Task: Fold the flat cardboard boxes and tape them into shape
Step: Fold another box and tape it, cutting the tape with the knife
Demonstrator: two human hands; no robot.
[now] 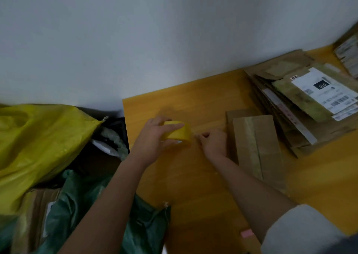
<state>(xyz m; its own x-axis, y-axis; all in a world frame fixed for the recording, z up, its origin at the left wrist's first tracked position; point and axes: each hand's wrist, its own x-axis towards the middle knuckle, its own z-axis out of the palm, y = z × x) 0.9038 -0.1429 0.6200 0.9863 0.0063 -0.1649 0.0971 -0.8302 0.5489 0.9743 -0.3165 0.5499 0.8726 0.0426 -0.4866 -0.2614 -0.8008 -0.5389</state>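
Now my left hand (153, 135) grips the tape roll (179, 132) w/ curled fingers; right hand (213, 142) pinches its end, beside folded box (257, 145) on tabletop (193, 176).

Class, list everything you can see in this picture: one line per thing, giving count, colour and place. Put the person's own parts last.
tape roll: one, yellow, held above the table's middle
folded box: one, brown, taped seam, right of the hands
flat boxes: a stack, brown with white labels, table's far right
table: one, orange-yellow wood
yellow bag: one, on the left
green bag: one, lower left
left hand: grips the tape roll
right hand: pinches at the roll's edge, probably the tape end
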